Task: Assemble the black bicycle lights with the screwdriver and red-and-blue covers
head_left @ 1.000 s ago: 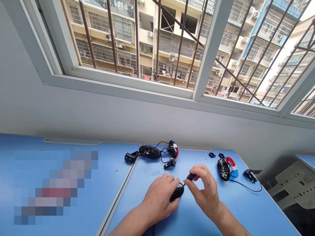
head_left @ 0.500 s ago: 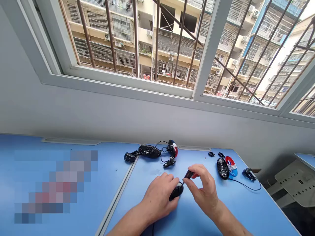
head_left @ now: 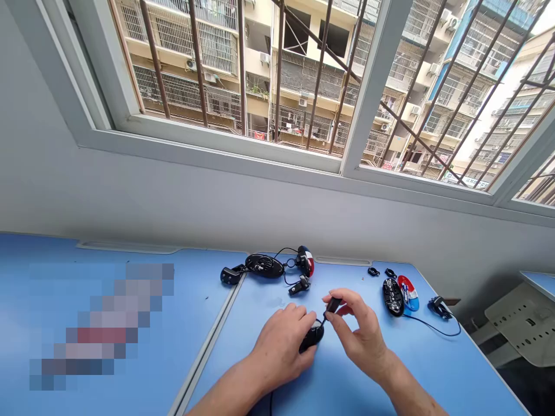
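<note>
Black rounded piece (head_left: 313, 336), central on the near part of the blue worktop (head_left: 254, 312), sits between the two hands and is partly hidden by fingers; whether it touches the surface cannot be told. From left to right: a pale seam strip (head_left: 208, 338) runs obliquely across the worktop. Near its far end lies a black clip-like part (head_left: 229, 275), just beside a larger black oval case (head_left: 263, 266) with a dark cord coiled on top. Next, a red, white and blue oval part (head_left: 307, 261) stands tilted near the wall (head_left: 195, 202), with a small black fitting (head_left: 299, 285) in front of it. Nearer the viewer, the left grip (head_left: 284, 342) is closed over the black rounded piece, its thumb along the near side. The right grip (head_left: 359, 326) pinches a small black block (head_left: 333, 304) between thumb and fingers, above and to the right of that piece; a thin dark cord shows between the two. Farther right lie two small black loops (head_left: 373, 271), then an open black shell (head_left: 392, 297) beside a red, white and blue oval cover (head_left: 408, 293). A thin cord (head_left: 431, 329) curves from the shell toward a black bundled part (head_left: 439, 308) near the right edge.
</note>
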A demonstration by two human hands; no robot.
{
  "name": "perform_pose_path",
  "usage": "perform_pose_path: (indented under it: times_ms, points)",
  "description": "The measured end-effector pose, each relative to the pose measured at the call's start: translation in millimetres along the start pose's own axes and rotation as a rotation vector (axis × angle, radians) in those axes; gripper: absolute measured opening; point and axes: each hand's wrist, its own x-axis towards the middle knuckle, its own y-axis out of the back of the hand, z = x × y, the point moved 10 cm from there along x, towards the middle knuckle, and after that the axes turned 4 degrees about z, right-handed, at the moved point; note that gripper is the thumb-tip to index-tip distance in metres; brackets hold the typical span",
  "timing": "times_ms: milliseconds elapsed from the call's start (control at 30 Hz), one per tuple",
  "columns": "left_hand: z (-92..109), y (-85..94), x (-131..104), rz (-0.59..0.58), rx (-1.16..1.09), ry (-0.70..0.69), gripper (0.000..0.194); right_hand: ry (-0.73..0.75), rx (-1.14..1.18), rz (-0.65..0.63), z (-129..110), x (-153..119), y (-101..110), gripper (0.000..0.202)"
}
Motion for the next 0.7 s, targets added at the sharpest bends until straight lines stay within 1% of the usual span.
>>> perform_pose_path:
  times_ms: [67,133,200,267,400,467,567,700]
  points:
    - [-1.5,-0.1,0.1,-0.003,-0.008,0.014,0.019,-0.111,0.052,0.032,9.6,2.6,7.2,0.034]
    - [-5.2,-1.2,0.6,-0.005,-0.028,0.044,0.024,-0.218,0.069,0.124,20.6,3.6,19.8,0.034]
    - [-9.6,-1.8,1.2,0.003,-0.052,0.080,0.032,-0.283,0.052,0.191,28.7,3.3,29.0,0.034]
    - [-14.0,-0.7,1.4,0.025,-0.081,0.117,0.041,-0.288,0.011,0.210,31.2,3.6,32.0,0.032]
    - [-20.6,2.4,-0.8,0.053,-0.157,0.167,0.056,-0.214,-0.052,0.191,26.7,4.2,26.4,0.032]
    - [-21.6,3.9,-2.3,0.054,-0.188,0.156,0.059,-0.195,-0.061,0.177,25.5,3.4,21.7,0.031]
    - [-20.4,8.0,-3.8,0.058,-0.218,0.098,0.064,-0.203,-0.065,0.157,27.6,2.1,16.3,0.031]
    - [-21.8,11.8,-4.2,0.030,-0.175,0.085,0.068,-0.201,-0.085,0.169,30.7,1.5,17.8,0.031]
